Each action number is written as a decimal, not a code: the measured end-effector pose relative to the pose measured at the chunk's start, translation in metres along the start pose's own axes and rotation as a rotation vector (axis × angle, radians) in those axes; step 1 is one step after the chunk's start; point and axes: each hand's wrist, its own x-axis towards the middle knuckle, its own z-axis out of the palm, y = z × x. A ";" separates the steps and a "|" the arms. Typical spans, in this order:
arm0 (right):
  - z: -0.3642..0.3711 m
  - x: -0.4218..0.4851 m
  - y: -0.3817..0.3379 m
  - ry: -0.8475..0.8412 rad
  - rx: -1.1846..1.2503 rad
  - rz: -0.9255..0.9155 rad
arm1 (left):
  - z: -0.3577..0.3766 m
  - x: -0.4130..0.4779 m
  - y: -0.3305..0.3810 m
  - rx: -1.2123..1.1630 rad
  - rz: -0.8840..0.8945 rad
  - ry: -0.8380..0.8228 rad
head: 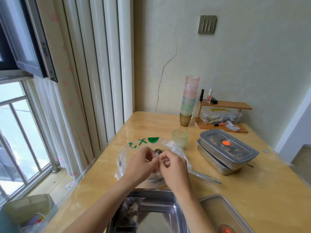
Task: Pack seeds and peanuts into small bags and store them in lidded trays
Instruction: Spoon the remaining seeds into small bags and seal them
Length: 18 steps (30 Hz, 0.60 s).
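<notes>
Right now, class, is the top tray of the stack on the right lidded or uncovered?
Lidded: a clear, grey-rimmed lid with an orange spot covers the top tray.

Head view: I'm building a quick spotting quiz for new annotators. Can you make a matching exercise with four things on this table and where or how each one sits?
1 green cup
2 lidded trays
3 filled small bag
4 nail polish bottle

a on the wooden shelf
b in the open tray at the near edge
c stacked one on the other
d upright just beyond the printed plastic bag

Pairs: 1-d, 2-c, 3-b, 4-a
</notes>
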 end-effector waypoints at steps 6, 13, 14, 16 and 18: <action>-0.002 -0.002 -0.001 -0.015 -0.090 0.015 | -0.005 0.004 -0.002 0.309 0.162 0.051; -0.007 -0.004 -0.005 0.082 -0.102 -0.004 | -0.014 0.004 -0.013 0.423 0.383 -0.120; -0.008 -0.004 -0.006 0.090 -0.029 0.034 | -0.016 0.004 -0.015 0.439 0.414 -0.158; -0.008 -0.003 -0.006 0.085 0.083 0.106 | -0.018 0.004 -0.019 0.516 0.460 -0.207; -0.008 -0.003 -0.007 0.064 0.181 0.144 | -0.017 0.005 -0.023 0.513 0.450 -0.214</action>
